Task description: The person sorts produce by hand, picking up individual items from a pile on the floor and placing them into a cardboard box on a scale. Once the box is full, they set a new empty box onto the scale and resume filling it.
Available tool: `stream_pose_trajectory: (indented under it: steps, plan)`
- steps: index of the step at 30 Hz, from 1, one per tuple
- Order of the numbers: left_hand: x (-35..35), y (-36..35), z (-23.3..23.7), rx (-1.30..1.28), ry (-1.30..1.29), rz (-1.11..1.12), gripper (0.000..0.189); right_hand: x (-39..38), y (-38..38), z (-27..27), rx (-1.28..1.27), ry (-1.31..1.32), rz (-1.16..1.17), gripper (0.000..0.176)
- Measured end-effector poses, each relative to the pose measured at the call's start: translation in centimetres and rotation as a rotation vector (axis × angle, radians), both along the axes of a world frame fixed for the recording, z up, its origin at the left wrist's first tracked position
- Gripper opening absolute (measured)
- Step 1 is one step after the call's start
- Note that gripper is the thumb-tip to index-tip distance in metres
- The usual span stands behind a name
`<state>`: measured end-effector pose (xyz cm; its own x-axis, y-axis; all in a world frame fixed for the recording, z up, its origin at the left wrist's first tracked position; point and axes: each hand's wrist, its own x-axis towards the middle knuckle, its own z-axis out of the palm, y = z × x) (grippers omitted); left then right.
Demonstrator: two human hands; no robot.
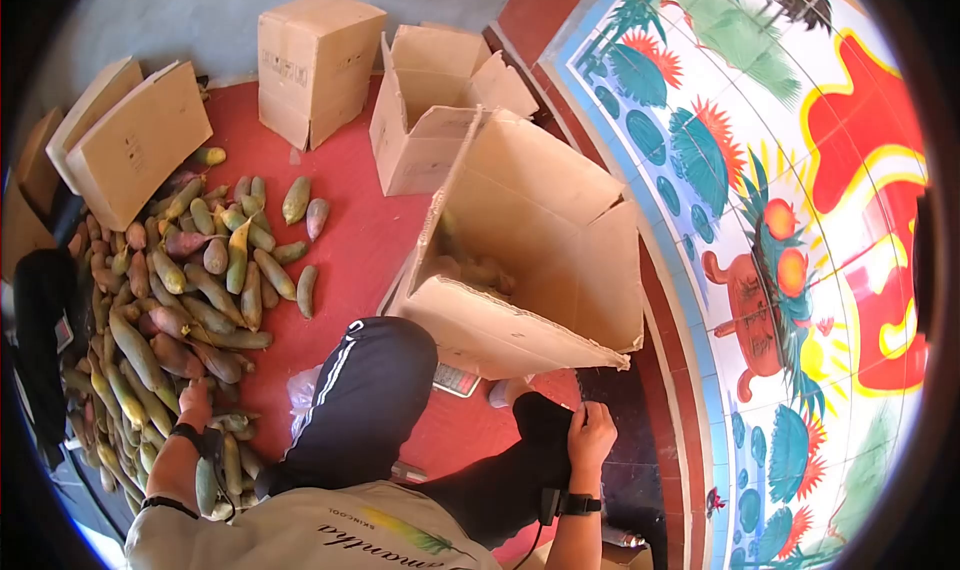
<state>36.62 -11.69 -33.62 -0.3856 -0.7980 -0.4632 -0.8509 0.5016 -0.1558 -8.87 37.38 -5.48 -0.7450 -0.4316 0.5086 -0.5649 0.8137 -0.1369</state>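
Note:
My left hand point(195, 400) reaches into a big heap of long green and pinkish vegetables that look like radishes point(145, 350). Its fingers are closed at the lower end of a purplish radish point(178, 356); part of the grip is hidden. Over my right knee lies my right hand point(592, 435), its fingers curled in and nothing visible in them. In front of my knees a large cardboard box point(500, 320) stands tilted with its flaps up. Several radishes point(480, 272) lie in its shaded bottom.
Behind it are another open carton point(425, 155) and a closed carton point(315, 70). Flattened-looking cartons point(140, 145) lean at the heap's back left. A scale's keypad point(456, 380) shows beneath the large box. A painted tile wall point(740, 300) bounds the right; red sheeting point(340, 205) covers the floor.

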Motion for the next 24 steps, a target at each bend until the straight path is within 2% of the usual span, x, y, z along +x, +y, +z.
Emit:
stream_pose_trajectory:
  steps: [2, 3, 5, 9, 11, 13, 16, 17, 19, 21, 23, 24]
  plan:
    - [-2.9, -0.1, 3.8, 0.037, 0.250, 0.108, 0.042, -0.1, 0.2, -0.3, 0.009, 0.009, 0.017, 0.009]
    - [-4.2, -0.4, 5.2, 0.032, 0.251, 0.090, 0.042, -0.1, 0.3, -0.4, 0.001, 0.010, 0.000, 0.009]
    - [-6.8, -0.8, 7.4, 0.057, 0.470, 0.093, 0.040, -0.1, 0.2, -0.5, -0.003, 0.025, 0.010, 0.011]
    - [-10.7, -1.6, 9.3, 0.032, 0.754, -0.014, 0.038, 0.3, 0.3, -0.1, -0.031, 0.007, 0.010, 0.013]
    - [-12.9, -1.3, 11.7, 0.031, 0.768, -0.033, 0.037, 0.3, 0.6, -0.4, -0.067, 0.034, 0.009, 0.012]
    - [-14.0, -2.2, 12.1, 0.081, 0.970, 0.013, 0.038, 0.3, 0.9, -0.5, -0.093, 0.041, -0.007, 0.012]
    - [-15.1, -4.8, 11.5, -0.048, 1.224, -0.108, 0.039, 0.3, 1.3, -0.7, -0.159, 0.057, 0.004, 0.011]
    - [-16.3, -3.3, 15.8, 0.015, 1.159, -0.014, 0.039, 0.3, 1.5, -0.7, -0.177, 0.060, 0.019, 0.011]
    - [-17.2, -6.4, 13.8, -0.161, 1.398, 0.092, 0.041, 0.4, 1.8, -0.8, -0.199, 0.062, 0.024, 0.010]
    - [-19.0, -5.4, 19.7, -0.216, 1.406, 0.011, 0.045, 0.3, 2.1, -0.9, -0.179, 0.046, 0.025, 0.005]
    - [-21.3, -4.5, 24.2, -0.145, 1.671, -0.101, 0.041, 0.2, 2.0, -1.0, -0.205, 0.049, 0.020, 0.005]
    - [-22.4, -3.9, 26.3, -0.141, 1.669, -0.108, 0.041, 0.3, 1.9, -0.9, -0.228, 0.075, 0.034, 0.008]
